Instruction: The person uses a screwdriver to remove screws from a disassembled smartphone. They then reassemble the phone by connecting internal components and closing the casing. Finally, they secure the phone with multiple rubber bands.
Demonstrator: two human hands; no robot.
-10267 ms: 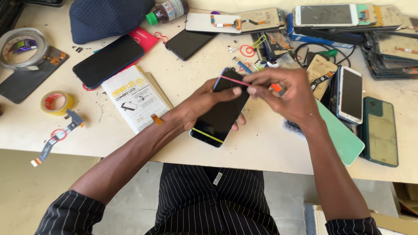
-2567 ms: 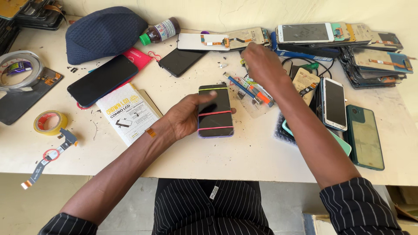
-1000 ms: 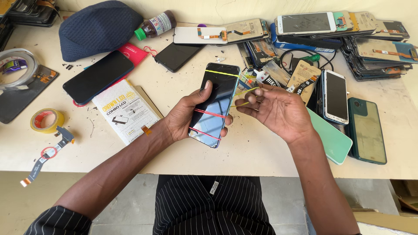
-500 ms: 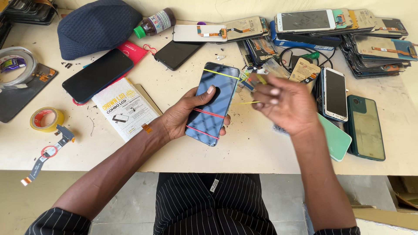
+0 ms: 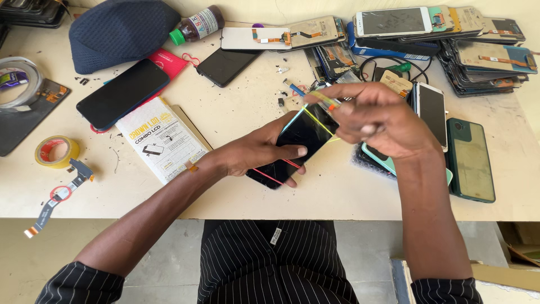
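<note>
Left-hand grip first: the left hand [image 5: 256, 155] cradles a black, glossy slab of a smartphone [image 5: 295, 143] from beneath, palm under its back and thumb laid across the glass, so the screen faces up and the upper end stays free to work on. The phone hangs tilted just above the pale desk [image 5: 236, 121], near its front edge. Thin red rubber bands [image 5: 269, 176] cross the phone's lower end, likely clamping the screen against the body. At the phone's upper end the right hand [image 5: 379, 121] has its fingertips pressed together, pinching a stretched yellow-green rubber band [image 5: 315, 119] and pulling it taut away from the glass, apparently so it can pass the corner.

Left of the phone lies a white printed box with yellow lettering [image 5: 160, 139], and beyond that a yellow roll of tape [image 5: 56, 152]. Just right of the phone a teal-edged handset [image 5: 382, 160] and a dark green phone [image 5: 471, 160] lie flat, within reach. Behind the phone sit loose screens and flex cables [image 5: 315, 34] in stacks, and far left of it a navy cap [image 5: 121, 31].
</note>
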